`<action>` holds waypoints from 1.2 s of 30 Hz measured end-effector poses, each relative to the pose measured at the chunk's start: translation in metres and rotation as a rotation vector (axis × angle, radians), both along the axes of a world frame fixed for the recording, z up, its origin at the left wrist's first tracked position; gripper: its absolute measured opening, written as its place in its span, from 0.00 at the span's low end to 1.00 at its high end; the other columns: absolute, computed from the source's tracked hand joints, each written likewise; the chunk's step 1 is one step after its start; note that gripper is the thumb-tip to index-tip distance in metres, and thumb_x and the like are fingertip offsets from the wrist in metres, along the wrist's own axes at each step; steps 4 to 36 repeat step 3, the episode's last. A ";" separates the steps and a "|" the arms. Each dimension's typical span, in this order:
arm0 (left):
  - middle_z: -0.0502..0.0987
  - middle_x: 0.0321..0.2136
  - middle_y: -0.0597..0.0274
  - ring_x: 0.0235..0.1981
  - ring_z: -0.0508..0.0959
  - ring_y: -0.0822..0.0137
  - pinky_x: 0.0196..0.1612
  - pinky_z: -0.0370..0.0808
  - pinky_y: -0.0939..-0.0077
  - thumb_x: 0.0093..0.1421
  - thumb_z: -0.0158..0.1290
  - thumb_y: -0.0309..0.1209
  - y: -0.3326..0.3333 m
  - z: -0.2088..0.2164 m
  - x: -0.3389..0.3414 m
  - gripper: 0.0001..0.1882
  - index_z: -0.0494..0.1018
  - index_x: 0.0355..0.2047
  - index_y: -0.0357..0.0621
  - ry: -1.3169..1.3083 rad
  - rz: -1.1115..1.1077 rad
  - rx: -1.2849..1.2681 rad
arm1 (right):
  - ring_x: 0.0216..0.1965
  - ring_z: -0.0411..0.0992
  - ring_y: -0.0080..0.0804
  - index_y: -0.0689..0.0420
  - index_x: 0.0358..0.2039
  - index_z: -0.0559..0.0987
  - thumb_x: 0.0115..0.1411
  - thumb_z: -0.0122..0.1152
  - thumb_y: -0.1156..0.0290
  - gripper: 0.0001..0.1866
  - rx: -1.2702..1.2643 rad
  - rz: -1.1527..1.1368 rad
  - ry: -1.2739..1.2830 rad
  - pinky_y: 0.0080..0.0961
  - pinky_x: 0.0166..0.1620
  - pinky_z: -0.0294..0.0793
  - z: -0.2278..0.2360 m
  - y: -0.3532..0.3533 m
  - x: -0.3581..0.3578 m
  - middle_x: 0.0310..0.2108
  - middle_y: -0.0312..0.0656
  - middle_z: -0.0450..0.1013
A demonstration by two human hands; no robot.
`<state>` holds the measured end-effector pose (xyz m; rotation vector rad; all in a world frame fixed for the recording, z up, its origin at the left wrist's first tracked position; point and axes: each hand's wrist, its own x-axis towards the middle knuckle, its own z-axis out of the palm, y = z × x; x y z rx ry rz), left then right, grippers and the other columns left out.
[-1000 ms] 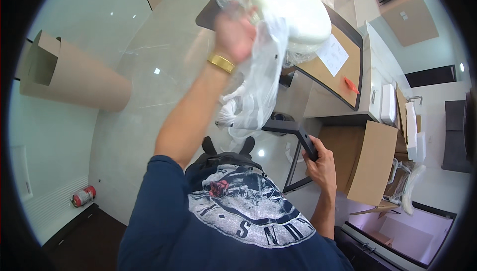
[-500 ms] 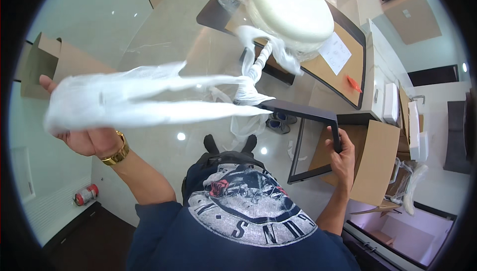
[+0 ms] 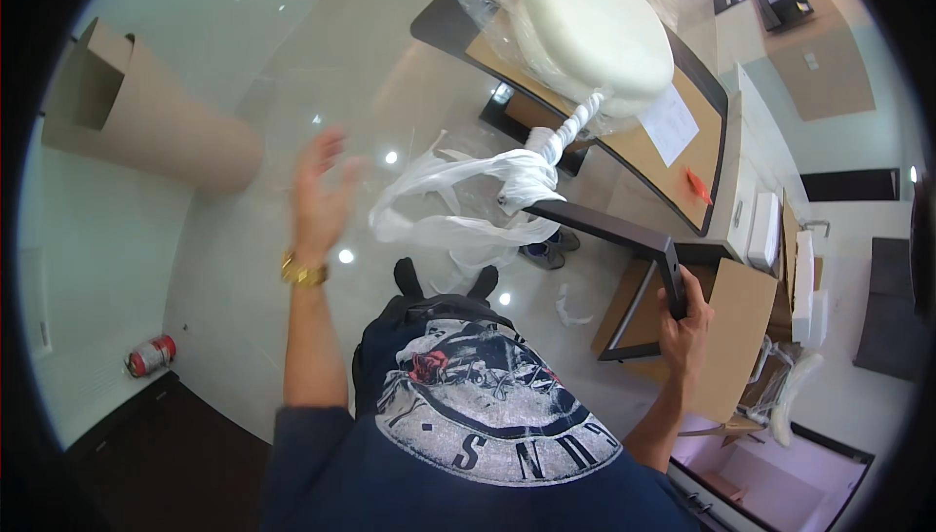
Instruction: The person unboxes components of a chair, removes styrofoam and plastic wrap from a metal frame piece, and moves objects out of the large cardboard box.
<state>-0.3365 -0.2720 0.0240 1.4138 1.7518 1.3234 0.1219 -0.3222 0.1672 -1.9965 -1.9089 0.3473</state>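
Note:
My right hand (image 3: 688, 315) is wrapped around the end bar of a dark metal frame (image 3: 614, 227), which is angular like a furniture leg. White foam wrapping (image 3: 531, 179) bunches around the frame's far end. A loose loop of it hangs to the left, and a twisted length runs up toward a cream padded seat (image 3: 595, 37). That seat lies on the table, partly in clear plastic (image 3: 487, 5). My left hand (image 3: 322, 196), blurred by motion, is raised over the floor with fingers apart. It holds nothing and stays clear of the wrapping.
The dark-edged table (image 3: 444, 33) bears a cardboard sheet, a white paper (image 3: 667, 130) and an orange-red item (image 3: 698, 187). An open cardboard box (image 3: 738, 322) stands right. Shoes (image 3: 544, 255) lie below the frame. Left are a cardboard piece (image 3: 185, 142) and a fire extinguisher (image 3: 151, 355).
My left hand has let go of the stretched foam wrapping and moved right, nearer my body's middle. The wrapping has slackened into a hanging loop. My right hand keeps hold of the frame.

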 end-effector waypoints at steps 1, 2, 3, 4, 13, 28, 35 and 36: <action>0.73 0.60 0.53 0.60 0.72 0.58 0.63 0.68 0.61 0.67 0.57 0.34 0.019 0.013 0.030 0.25 0.69 0.62 0.41 0.041 -0.219 0.023 | 0.24 0.71 0.30 0.59 0.52 0.77 0.59 0.62 0.79 0.19 -0.010 0.006 -0.004 0.25 0.32 0.70 -0.001 0.001 -0.001 0.24 0.45 0.74; 0.73 0.60 0.54 0.61 0.72 0.57 0.64 0.66 0.59 0.66 0.57 0.35 0.038 0.023 0.054 0.27 0.68 0.63 0.44 0.082 -0.447 0.044 | 0.25 0.73 0.31 0.59 0.52 0.78 0.59 0.62 0.79 0.19 -0.021 0.002 -0.008 0.25 0.34 0.72 0.001 0.001 -0.001 0.25 0.46 0.75; 0.73 0.60 0.54 0.61 0.72 0.57 0.64 0.66 0.59 0.66 0.57 0.35 0.035 0.027 0.049 0.27 0.68 0.63 0.44 0.091 -0.437 0.046 | 0.25 0.74 0.33 0.58 0.52 0.78 0.58 0.62 0.80 0.20 -0.029 -0.001 -0.006 0.26 0.35 0.73 0.003 0.001 -0.002 0.26 0.47 0.76; 0.73 0.60 0.54 0.61 0.72 0.57 0.64 0.66 0.59 0.66 0.57 0.35 0.035 0.027 0.049 0.27 0.68 0.63 0.44 0.091 -0.437 0.046 | 0.25 0.74 0.33 0.58 0.52 0.78 0.58 0.62 0.80 0.20 -0.029 -0.001 -0.006 0.26 0.35 0.73 0.003 0.001 -0.002 0.26 0.47 0.76; 0.73 0.60 0.54 0.61 0.72 0.57 0.64 0.66 0.59 0.66 0.57 0.35 0.035 0.027 0.049 0.27 0.68 0.63 0.44 0.091 -0.437 0.046 | 0.25 0.74 0.33 0.58 0.52 0.78 0.58 0.62 0.80 0.20 -0.029 -0.001 -0.006 0.26 0.35 0.73 0.003 0.001 -0.002 0.26 0.47 0.76; 0.73 0.60 0.54 0.61 0.72 0.57 0.64 0.66 0.59 0.66 0.57 0.35 0.035 0.027 0.049 0.27 0.68 0.63 0.44 0.091 -0.437 0.046 | 0.25 0.74 0.33 0.58 0.52 0.78 0.58 0.62 0.80 0.20 -0.029 -0.001 -0.006 0.26 0.35 0.73 0.003 0.001 -0.002 0.26 0.47 0.76; 0.73 0.60 0.54 0.61 0.72 0.57 0.64 0.66 0.59 0.66 0.57 0.35 0.035 0.027 0.049 0.27 0.68 0.63 0.44 0.091 -0.437 0.046 | 0.25 0.74 0.33 0.58 0.52 0.78 0.58 0.62 0.80 0.20 -0.029 -0.001 -0.006 0.26 0.35 0.73 0.003 0.001 -0.002 0.26 0.47 0.76; 0.73 0.60 0.54 0.61 0.72 0.57 0.64 0.66 0.59 0.66 0.57 0.35 0.035 0.027 0.049 0.27 0.68 0.63 0.44 0.091 -0.437 0.046 | 0.25 0.74 0.33 0.58 0.52 0.78 0.58 0.62 0.80 0.20 -0.029 -0.001 -0.006 0.26 0.35 0.73 0.003 0.001 -0.002 0.26 0.47 0.76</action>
